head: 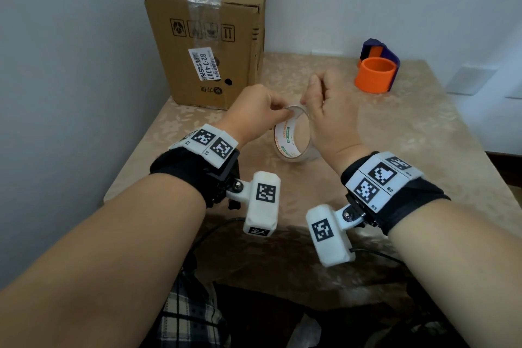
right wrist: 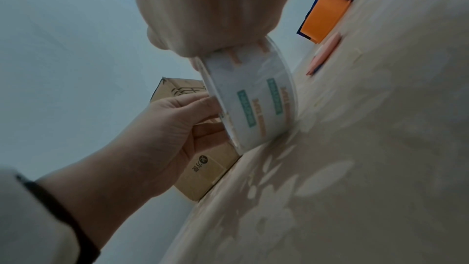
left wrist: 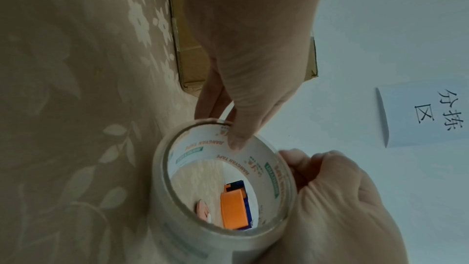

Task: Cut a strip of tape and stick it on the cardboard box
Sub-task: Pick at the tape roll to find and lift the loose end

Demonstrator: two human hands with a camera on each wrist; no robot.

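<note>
While both hands work at the top of the tape roll (head: 293, 133), the head view shows it standing on edge on the table (head: 395, 133), about mid-table, with the cardboard box (head: 207, 34) well behind it to the left against the wall. The left hand (head: 254, 110) pinches the roll's upper rim; the right hand (head: 327, 113) curls its fingers over the same rim from the other side. An orange and blue tape cutter (head: 377, 70) sits near the far right corner, apart from everything else. Open tabletop lies to the right and toward the person, so there is room to draw a strip out that way.

From the left wrist, the left thumb (left wrist: 238, 140) presses inside the roll's core and the fingers behind close on its outer face. The right hand's curled fingers (left wrist: 317, 168) grip the rim beside it. No loose tape end is plain to see.

From the right wrist, the roll's lower edge touches the table, tilted slightly.

Likely trouble: clear tape hides its end, so a fingernail may slip or tear off a sliver. Freed tape may also fold back on itself, and the roll could tip or roll if one hand lets go.
</note>
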